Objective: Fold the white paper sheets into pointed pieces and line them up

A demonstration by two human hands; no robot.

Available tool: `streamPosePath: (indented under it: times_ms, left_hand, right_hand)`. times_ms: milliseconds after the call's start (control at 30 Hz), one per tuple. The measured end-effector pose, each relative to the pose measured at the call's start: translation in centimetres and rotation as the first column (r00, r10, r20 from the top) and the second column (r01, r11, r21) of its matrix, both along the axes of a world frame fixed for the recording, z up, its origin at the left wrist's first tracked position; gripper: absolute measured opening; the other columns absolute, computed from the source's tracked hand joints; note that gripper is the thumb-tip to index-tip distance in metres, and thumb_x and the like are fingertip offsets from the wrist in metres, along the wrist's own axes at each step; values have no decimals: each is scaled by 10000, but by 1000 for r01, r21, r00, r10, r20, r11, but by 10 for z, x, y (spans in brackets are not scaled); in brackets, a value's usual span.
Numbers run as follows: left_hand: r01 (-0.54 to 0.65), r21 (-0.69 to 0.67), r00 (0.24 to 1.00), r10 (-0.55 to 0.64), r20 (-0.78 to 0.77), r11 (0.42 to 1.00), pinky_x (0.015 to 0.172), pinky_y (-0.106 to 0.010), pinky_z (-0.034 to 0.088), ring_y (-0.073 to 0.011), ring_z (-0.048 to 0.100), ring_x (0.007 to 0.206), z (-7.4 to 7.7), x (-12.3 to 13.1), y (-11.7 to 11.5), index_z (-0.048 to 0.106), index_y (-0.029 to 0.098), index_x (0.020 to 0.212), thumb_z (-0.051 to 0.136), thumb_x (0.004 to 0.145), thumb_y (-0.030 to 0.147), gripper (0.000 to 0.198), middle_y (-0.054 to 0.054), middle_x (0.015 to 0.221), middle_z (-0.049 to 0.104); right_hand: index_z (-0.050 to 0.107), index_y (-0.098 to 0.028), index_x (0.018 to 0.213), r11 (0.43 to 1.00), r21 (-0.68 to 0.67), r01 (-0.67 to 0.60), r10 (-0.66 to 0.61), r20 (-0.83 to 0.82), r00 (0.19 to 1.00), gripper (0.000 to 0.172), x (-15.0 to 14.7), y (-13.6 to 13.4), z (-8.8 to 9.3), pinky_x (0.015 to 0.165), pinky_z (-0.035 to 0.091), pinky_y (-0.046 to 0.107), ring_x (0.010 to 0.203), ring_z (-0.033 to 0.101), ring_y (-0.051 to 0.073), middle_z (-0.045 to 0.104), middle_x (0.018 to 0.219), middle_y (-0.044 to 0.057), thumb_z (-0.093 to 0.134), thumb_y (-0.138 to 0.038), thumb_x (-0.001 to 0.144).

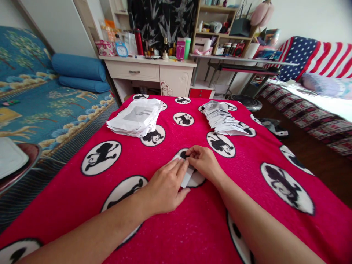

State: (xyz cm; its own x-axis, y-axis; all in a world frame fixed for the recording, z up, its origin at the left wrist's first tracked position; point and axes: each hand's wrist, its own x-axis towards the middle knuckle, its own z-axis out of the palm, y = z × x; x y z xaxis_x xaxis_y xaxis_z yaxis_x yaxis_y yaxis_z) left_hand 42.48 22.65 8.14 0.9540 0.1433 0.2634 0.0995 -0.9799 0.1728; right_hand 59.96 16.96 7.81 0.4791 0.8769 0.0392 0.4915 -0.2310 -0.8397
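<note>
A small white paper piece [187, 179] lies on the red blanket [192, 227] with black monkey medallions, in the middle of the view. My left hand [165, 187] rests flat on its near-left part, fingers stretched out and pressing it down. My right hand [203, 161] pinches the paper's far edge with curled fingertips. Most of the paper is hidden under both hands. A loose stack of flat white sheets [136, 117] sits at the far left. A slanted pile of folded white pieces [224, 119] sits at the far right.
A blue patterned bed [41, 106] with bolsters runs along the left. A plate [16, 165] sits at the left edge. A white dresser [148, 73] and shelves stand behind. A flag-patterned couch [310, 73] and dark floor [316, 154] lie to the right.
</note>
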Motion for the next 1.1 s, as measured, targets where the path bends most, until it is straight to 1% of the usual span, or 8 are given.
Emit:
streamPosePath:
  times_ms: [200,400,600,667,767,867,967,1100]
  left_hand:
    - [-16,-18,999,15,-42,1000,1110,-463,366,-342,438,1310,1,0,-8,412,18,1384,478,851,249,585,-242,1390,481]
    - [-29,-36,999,28,-36,999,1096,-473,383,-330,452,1300,-1,2,-12,469,39,1335,478,794,111,546,-226,1340,530]
    - [-96,-344,965,171,196,934,966,-362,500,-221,636,1081,6,2,12,593,164,1211,394,828,15,457,-117,1185,668]
    - [-158,-595,860,406,309,788,907,-347,523,-217,671,984,9,4,24,630,177,1150,469,874,134,322,-105,1106,703]
    - [56,-934,693,660,290,352,843,-361,543,-233,683,938,11,10,35,631,142,1112,576,852,282,301,-116,1064,711]
    - [309,-950,683,703,198,-33,853,-367,540,-232,683,945,6,17,34,617,119,1106,694,745,262,395,-117,1052,712]
    - [337,-924,722,680,128,-183,844,-335,541,-218,687,928,2,20,28,618,118,1076,747,677,200,428,-100,1010,721]
    - [311,-922,778,619,106,-233,801,-311,546,-212,688,900,3,17,25,585,119,1112,761,651,154,495,-97,1012,715]
  right_hand:
    - [602,-166,756,1000,-12,7,-9,-224,975,103,3,0,4,407,353,195,396,441,80,518,486,-59,590,-254,703]
    - [601,-165,734,1000,13,16,-12,-247,969,123,1,0,4,397,338,194,391,433,76,503,486,-62,606,-287,717]
    - [610,-163,791,996,69,53,-33,-264,964,242,0,-2,3,392,340,191,402,446,82,523,502,-47,617,-404,775]
    - [613,-165,847,989,120,92,-52,-303,952,335,0,-3,4,390,353,189,424,471,88,568,556,-25,564,-495,821]
    - [606,-172,958,978,194,70,9,-380,925,416,-4,-3,6,414,386,181,589,588,118,665,803,41,541,-562,829]
    - [600,-177,1012,967,252,-22,128,-412,902,425,-15,0,7,536,468,200,777,645,157,678,938,64,680,-499,746]
    - [598,-180,966,957,290,-19,161,-474,865,385,-27,2,6,560,482,216,730,636,149,672,865,40,727,-436,709]
    - [604,-168,891,965,258,56,101,-557,824,327,-30,3,5,459,416,199,533,544,103,602,670,-14,682,-444,735]
